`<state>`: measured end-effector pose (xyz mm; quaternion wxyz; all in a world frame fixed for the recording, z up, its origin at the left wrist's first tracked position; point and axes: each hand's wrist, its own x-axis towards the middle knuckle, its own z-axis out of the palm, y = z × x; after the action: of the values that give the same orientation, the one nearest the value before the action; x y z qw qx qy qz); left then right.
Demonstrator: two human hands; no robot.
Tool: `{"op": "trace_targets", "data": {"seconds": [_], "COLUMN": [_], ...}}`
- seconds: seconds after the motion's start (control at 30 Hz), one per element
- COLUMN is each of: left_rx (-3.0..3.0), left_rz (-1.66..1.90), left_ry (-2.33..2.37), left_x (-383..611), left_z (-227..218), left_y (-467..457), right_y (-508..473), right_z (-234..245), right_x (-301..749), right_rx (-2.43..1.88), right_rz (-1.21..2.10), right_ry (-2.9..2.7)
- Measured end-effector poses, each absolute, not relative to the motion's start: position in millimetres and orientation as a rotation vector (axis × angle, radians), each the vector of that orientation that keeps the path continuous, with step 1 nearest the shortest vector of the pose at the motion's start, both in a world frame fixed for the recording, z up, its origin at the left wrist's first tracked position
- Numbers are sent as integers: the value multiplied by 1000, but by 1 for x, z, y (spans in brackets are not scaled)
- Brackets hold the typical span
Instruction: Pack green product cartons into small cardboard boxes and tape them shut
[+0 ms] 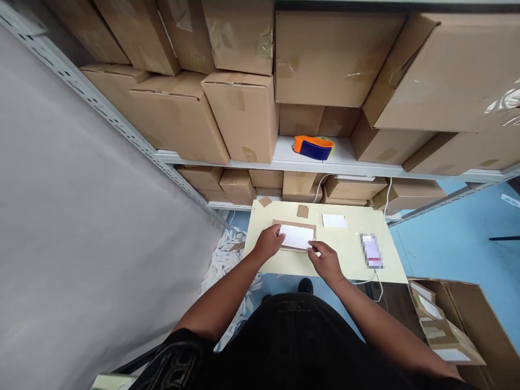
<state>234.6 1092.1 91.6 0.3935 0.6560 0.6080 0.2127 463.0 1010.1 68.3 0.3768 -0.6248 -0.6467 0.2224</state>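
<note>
A flat brown cardboard envelope point(301, 226) lies on a small pale yellow table point(345, 260), with a white label point(297, 236) on top of it. My left hand point(268, 241) presses on the label's left edge, fingers curled down onto it. My right hand point(325, 261) pinches the label's lower right corner. A second white label point(334, 220) lies just beyond, to the right. Two small brown cardboard scraps point(303, 211) rest near the table's far edge.
A phone point(371, 251) with a white cable lies on the table's right side. An orange and blue tape dispenser point(313, 147) sits on the shelf among stacked cardboard boxes point(244, 111). An open box of envelopes point(447, 336) stands at lower right. White paper strips point(221, 262) litter the floor.
</note>
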Motion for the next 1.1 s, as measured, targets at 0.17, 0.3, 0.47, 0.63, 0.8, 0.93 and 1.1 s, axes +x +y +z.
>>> {"op": "trace_targets", "data": {"seconds": [0.17, 0.3, 0.47, 0.63, 0.8, 0.93, 1.1], "left_rx": [1933, 2062, 2056, 2069, 2470, 2485, 2382], "left_rz": [280, 160, 229, 333, 289, 190, 265], "left_ry": [1714, 1802, 1907, 1968, 1526, 1490, 1545], "left_x": [255, 266, 270, 249, 231, 231, 225], "left_z": [66, 49, 44, 45, 37, 25, 20], "left_y": [1114, 1113, 1111, 1112, 1108, 1103, 1102], "right_y": [1036, 1048, 1052, 1051, 1048, 1049, 1052], "right_z": [30, 14, 8, 17, 27, 16, 4], "right_x": [469, 473, 478, 479, 471, 463, 465], "right_rx": [-1581, -1654, -1675, -1683, -1601, -1633, -1663], "right_rz": [465, 365, 329, 320, 212, 195, 229], "right_ry": [-1868, -2032, -2112, -2125, -2220, -2287, -2261]}}
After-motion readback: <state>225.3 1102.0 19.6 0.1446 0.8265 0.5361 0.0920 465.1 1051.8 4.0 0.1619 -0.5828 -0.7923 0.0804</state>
